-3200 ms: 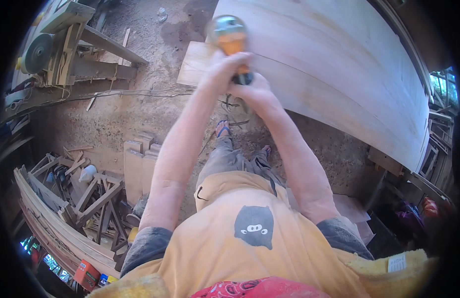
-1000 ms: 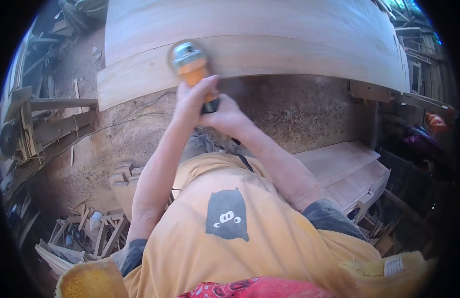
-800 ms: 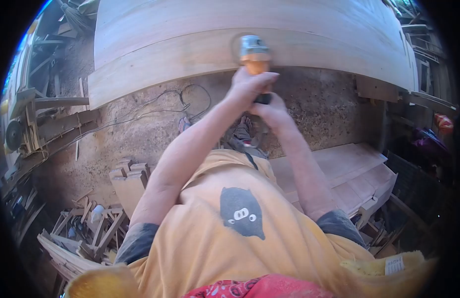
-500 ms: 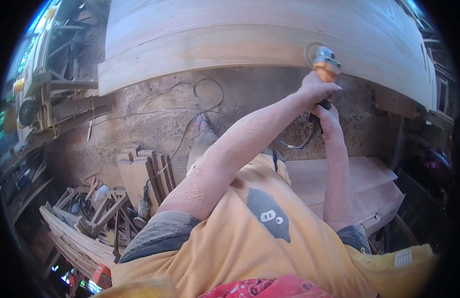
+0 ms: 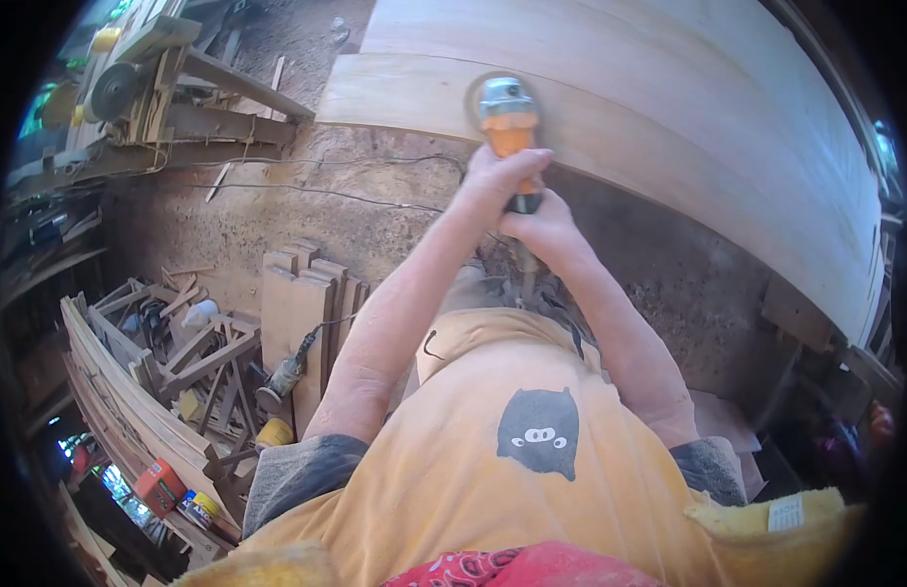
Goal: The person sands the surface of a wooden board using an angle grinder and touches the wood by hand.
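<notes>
Both my hands are closed on an orange angle grinder [image 5: 512,127] with a silver head and a round disc blurred by motion. My left hand [image 5: 500,178] wraps its body just behind the head. At the black rear end of the tool, my right hand [image 5: 548,223] is wrapped round the handle. The disc is over the near edge strip of a large pale wooden board [image 5: 649,98]; whether it touches the surface cannot be made out.
A second grinder [image 5: 285,377] lies by stacked wood blocks [image 5: 297,318] at lower left. Scrap wood frames [image 5: 219,357] and a red container [image 5: 160,486] are further left. Cables [image 5: 326,194] cross the dirt floor. A wooden stand with a disc [image 5: 113,91] is at upper left.
The grinder went right along the board's near strip, then back left, held in both my hands throughout. The view has turned, and the left-side stand and scrap wood show more fully.
</notes>
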`<state>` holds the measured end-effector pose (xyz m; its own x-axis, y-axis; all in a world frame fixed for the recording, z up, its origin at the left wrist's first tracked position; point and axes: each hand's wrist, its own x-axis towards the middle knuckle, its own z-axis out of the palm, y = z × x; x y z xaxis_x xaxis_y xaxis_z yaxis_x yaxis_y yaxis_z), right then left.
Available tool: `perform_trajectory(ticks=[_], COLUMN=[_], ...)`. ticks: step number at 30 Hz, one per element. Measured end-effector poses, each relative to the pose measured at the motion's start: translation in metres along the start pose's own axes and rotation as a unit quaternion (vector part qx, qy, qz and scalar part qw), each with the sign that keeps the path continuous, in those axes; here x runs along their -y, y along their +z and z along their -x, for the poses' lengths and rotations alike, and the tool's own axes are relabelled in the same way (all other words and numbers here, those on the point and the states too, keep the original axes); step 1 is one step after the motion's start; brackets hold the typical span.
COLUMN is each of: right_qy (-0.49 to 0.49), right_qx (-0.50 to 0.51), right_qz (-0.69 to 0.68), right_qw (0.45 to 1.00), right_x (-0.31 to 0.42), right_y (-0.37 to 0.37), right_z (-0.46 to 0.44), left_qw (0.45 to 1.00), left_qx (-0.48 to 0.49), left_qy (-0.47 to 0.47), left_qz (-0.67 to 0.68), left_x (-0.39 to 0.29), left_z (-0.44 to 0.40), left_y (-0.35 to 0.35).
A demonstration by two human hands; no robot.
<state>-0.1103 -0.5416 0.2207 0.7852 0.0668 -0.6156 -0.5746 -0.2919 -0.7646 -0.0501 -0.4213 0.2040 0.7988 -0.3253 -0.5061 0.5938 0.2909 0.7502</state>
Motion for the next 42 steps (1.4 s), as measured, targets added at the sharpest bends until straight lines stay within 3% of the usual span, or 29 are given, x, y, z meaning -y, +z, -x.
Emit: perform_trajectory(ticks=[5,8,13,15,18,22,24,29,33,37,38,40,42], right_qy=[-0.067,-0.04,-0.049,-0.05,-0.049,-0.035,-0.038,0.069,-0.007,-0.115,-0.12,-0.112,-0.052], right_qx=[0.076,0.119,0.137,0.1,0.13,0.113,0.091,0.017,0.041,0.081,0.109,0.098,0.088], right_qz=[-0.002,0.07,0.091,0.121,0.069,0.094,0.036,-0.024,-0.039,0.002,0.002,0.092,0.127], right_qw=[0.995,0.99,0.985,0.986,0.988,0.989,0.995,0.997,0.998,0.99,0.987,0.985,0.987], right_x=[0.057,0.078,0.124,0.129,0.11,0.087,0.043,0.02,0.035,0.073,0.074,0.115,0.125], right_y=[0.076,0.117,0.165,0.176,0.148,0.086,0.064,0.017,0.049,0.115,0.134,0.145,0.151], right_z=[-0.055,-0.107,-0.135,-0.136,-0.122,-0.073,-0.07,-0.013,-0.032,-0.11,-0.138,-0.133,-0.128], left_qw=[0.996,0.988,0.981,0.984,0.984,0.99,0.993,0.999,0.998,0.992,0.989,0.992,0.987], left_qx=[-0.08,-0.141,-0.139,-0.144,-0.152,-0.112,-0.096,-0.011,-0.052,-0.086,-0.129,-0.093,-0.104], left_qy=[0.04,0.047,0.061,0.054,0.056,0.046,0.03,0.016,0.035,0.075,0.071,0.073,0.061], left_qz=[0.02,0.038,0.123,0.091,0.078,0.072,0.058,0.025,-0.017,-0.057,-0.025,0.04,0.109], left_x=[-0.052,-0.082,-0.112,-0.116,-0.102,-0.067,-0.047,-0.014,-0.03,-0.081,-0.088,-0.102,-0.113], left_z=[-0.001,-0.008,-0.014,-0.014,-0.017,-0.008,-0.007,-0.005,-0.007,-0.021,-0.033,-0.042,-0.029], left_y=[-0.097,-0.148,-0.223,-0.223,-0.198,-0.13,-0.09,-0.032,-0.069,-0.156,-0.179,-0.217,-0.21])
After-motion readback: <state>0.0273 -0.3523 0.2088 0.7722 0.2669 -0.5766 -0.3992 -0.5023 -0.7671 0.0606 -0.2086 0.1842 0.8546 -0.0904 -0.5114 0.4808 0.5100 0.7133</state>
